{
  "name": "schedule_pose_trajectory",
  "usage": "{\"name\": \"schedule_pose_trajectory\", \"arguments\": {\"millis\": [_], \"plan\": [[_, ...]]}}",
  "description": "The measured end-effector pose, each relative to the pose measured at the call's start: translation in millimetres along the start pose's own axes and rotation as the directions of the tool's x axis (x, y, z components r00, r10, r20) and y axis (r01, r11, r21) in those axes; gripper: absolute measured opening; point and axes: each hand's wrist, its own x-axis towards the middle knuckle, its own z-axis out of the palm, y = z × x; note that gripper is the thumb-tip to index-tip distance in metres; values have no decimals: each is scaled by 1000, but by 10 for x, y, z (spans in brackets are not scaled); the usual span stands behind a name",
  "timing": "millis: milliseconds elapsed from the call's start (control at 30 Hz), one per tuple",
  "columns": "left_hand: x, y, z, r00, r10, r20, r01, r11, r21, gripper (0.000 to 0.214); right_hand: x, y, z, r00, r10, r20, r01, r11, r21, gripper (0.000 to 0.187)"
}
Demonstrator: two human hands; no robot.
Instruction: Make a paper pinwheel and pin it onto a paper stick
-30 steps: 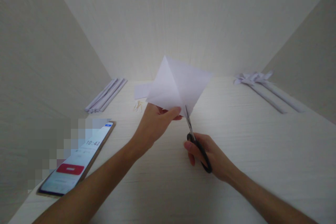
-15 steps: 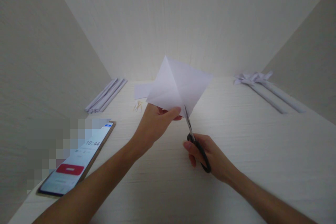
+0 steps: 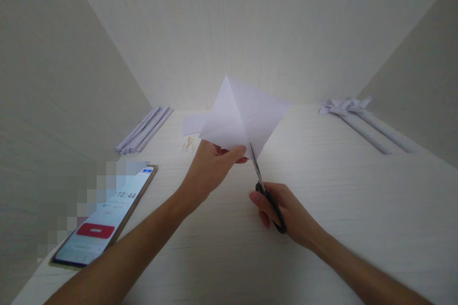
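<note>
My left hand (image 3: 209, 169) pinches the lower edge of a folded white paper sheet (image 3: 246, 114) and holds it up above the table. My right hand (image 3: 286, 214) grips black-handled scissors (image 3: 266, 190), fingers through the loops. The blades point up and their tips sit in the paper's bottom edge, just right of my left thumb, along the centre crease.
A phone (image 3: 103, 219) with a timer screen lies at the front left. Rolled paper strips (image 3: 143, 128) lie at the back left, a loose white sheet (image 3: 193, 123) and small tan sticks (image 3: 188, 143) behind my left hand. Paper pinwheel-like pieces on rolled stems (image 3: 358, 114) lie at the back right. Pale walls enclose the table.
The scissors have crept slightly up and left into the paper's lower edge. The phone timer has advanced. Both hands otherwise stay in place.
</note>
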Motion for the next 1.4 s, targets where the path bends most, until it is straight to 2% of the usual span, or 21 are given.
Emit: {"name": "schedule_pose_trajectory", "arguments": {"millis": [633, 1400], "plan": [[25, -32, -22, 1000, 4, 19, -4, 1000, 4, 16, 8, 48, 7, 1000, 25, 12, -25, 999, 38, 45], [19, -20, -21, 999, 5, 32, -5, 1000, -2, 17, 17, 77, 11, 1000, 11, -9, -11, 999, -31, 45]]}}
